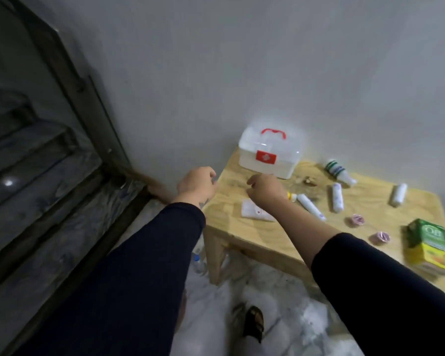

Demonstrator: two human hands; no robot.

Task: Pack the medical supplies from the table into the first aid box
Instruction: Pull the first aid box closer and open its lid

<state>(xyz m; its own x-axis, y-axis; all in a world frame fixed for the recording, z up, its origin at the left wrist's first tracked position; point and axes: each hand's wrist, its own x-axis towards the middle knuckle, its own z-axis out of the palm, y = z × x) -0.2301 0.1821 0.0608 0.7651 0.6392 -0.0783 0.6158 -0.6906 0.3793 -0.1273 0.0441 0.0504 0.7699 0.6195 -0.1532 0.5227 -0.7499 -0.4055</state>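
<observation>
A small wooden table sits right of centre against a grey wall. At its far corner stands the white first aid box, lid closed (red handle, red label). Both hands, left hand and right hand, hover before it, fingers loosely curled, seemingly empty. White tubes and a green-yellow carton lie lower right

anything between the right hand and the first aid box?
No. In the head view only bare wooden table shows between the right hand and the closed first aid box. The supplies lie off to the right.
</observation>
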